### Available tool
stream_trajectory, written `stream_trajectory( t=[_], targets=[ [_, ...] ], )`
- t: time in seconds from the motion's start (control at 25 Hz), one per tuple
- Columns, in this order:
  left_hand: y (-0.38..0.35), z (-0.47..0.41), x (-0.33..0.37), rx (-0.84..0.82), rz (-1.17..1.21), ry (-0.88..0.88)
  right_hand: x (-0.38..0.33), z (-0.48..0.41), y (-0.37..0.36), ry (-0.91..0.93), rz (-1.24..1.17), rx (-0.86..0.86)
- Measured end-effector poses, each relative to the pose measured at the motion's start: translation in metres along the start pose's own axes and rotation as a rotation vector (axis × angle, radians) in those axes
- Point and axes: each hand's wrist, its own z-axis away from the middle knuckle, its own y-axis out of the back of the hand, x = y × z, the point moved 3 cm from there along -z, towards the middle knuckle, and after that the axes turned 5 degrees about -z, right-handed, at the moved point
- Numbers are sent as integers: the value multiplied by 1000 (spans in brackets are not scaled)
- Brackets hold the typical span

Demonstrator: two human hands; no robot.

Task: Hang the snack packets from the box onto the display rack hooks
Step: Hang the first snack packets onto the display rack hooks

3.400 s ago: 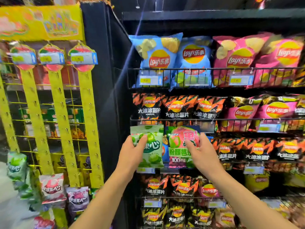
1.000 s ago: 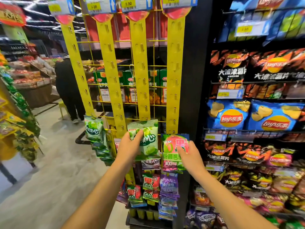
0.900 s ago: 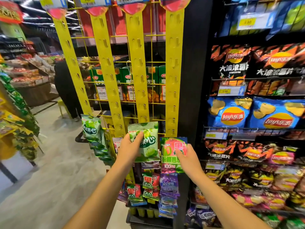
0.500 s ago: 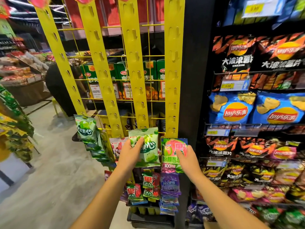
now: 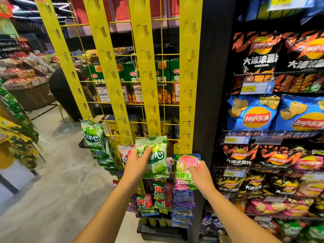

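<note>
Both hands gripped a snack packet apiece, with the bare forearms stretched forward side by side. On the left hand [image 5: 137,163] the thumb lay across the printed front of the green packet [image 5: 158,155] and the fingers were hidden behind it, so the packet was pinched flat and upright. The right hand [image 5: 201,174] held the pink packet [image 5: 182,165] the same way, thumb on the front near its right edge and fingers out of sight behind.

The green packet's top edge overlapped the lower end of the third yellow strip [image 5: 146,76] of the display rack; whether it sat on a hook could not be told. The pink packet's top edge lay just under the lowest visible part of the fourth yellow strip [image 5: 190,76], beside the black shelf post [image 5: 213,85].

Below the hands, red and green packets [image 5: 160,192] and purple packets [image 5: 183,199] hung in overlapping rows. Further left, a hung green packet [image 5: 92,135] of the same print dangled from the first strip, with more under it.

Behind the strips ran a yellow wire grid [image 5: 165,81], and through it showed green boxes [image 5: 135,79]. To the right, wire shelves carried blue crisp bags [image 5: 252,116] below black crisp bags [image 5: 254,51], with a price tag [image 5: 256,87] between them.

Far back on the left, a person in dark clothes [image 5: 64,97] bent over near a blurred goods stand [image 5: 22,76].
</note>
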Motion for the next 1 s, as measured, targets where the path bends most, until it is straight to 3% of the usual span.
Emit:
stream_trajectory(
  t=[0.6,0.84,1.0],
  targets=[
    [-8,5,-9,-7,-36,10,23,-2,-2,-36,66,-21],
    [-13,4,-17,-10,-71,17,22,3,6,30,310,38],
    [-14,8,-19,-12,-50,4,13,7,14,124,625,85]
  ],
)
